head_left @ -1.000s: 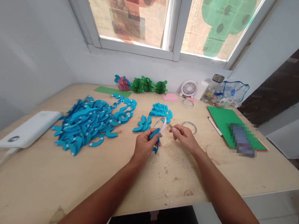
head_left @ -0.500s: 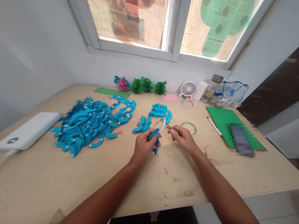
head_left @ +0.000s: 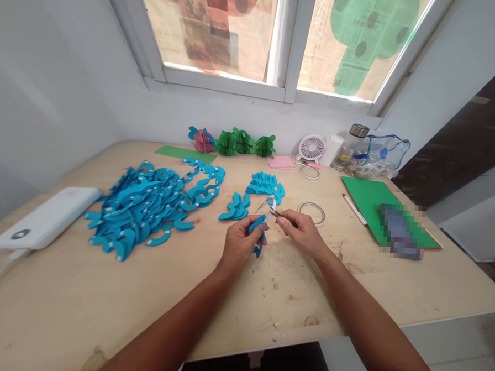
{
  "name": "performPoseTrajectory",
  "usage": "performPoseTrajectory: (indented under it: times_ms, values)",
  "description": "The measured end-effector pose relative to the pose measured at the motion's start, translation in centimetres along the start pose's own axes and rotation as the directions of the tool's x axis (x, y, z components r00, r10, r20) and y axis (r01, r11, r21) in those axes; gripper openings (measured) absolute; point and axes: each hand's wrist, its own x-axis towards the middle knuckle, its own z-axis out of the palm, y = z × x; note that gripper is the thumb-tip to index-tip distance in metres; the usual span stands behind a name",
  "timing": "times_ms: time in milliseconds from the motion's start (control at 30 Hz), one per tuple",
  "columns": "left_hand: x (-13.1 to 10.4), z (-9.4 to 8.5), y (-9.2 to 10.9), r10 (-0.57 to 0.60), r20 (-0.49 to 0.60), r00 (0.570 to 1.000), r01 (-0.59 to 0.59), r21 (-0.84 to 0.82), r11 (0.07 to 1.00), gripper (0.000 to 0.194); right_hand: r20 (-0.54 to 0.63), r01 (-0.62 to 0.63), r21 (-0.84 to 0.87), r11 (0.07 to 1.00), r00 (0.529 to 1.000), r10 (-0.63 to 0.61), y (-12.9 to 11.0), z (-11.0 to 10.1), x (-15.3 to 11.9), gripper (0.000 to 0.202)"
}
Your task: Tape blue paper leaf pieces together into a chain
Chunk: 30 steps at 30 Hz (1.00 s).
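My left hand (head_left: 241, 240) is closed on a folded, curved blue paper piece (head_left: 256, 225). A narrow ring of white double-sided tape (head_left: 272, 210) stands up just beyond those fingertips; the fingers hide how it is held. My right hand (head_left: 297, 228) pinches dark, slender tweezers (head_left: 277, 213), whose tips reach the near side of the tape ring. Right behind the hands lie a small group of blue arcs (head_left: 235, 206) and a second row of blue arcs (head_left: 266, 184). Another tape roll (head_left: 312, 212) rests flat beyond my right hand.
A big heap of blue paper arcs (head_left: 141, 202) covers the left side, beside a white power bank (head_left: 49, 216). Green card (head_left: 369, 200), a pen (head_left: 354, 209) and a blurred phone-like object (head_left: 400, 231) lie right. A small fan (head_left: 311, 148) and bottle (head_left: 351, 148) stand behind.
My right hand has moved slightly left, bringing the tweezers' tips onto the tape ring. My left hand has shifted a little, still holding the blue paper piece.
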Motion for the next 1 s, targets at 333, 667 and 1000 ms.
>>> performPoseTrajectory:
  times_ms: [333,667,1000]
  values:
    - [-0.04,0.07,0.22,-0.004,-0.018,1.000,0.004,-0.005,1.000,0.021,-0.045,-0.003,-0.052,0.999,0.999,0.000,0.09,0.01,0.09,0.033]
    - [-0.01,0.07,0.17,-0.005,-0.011,1.000,0.005,-0.005,1.000,0.021,-0.024,0.001,-0.060,0.998,1.000,-0.003,0.11,0.02,0.12,0.034]
    - [-0.03,0.12,0.19,-0.001,-0.021,1.000,0.001,-0.014,1.000,0.020,-0.020,0.008,-0.066,0.998,1.000,-0.009,0.26,0.03,0.16,0.036]
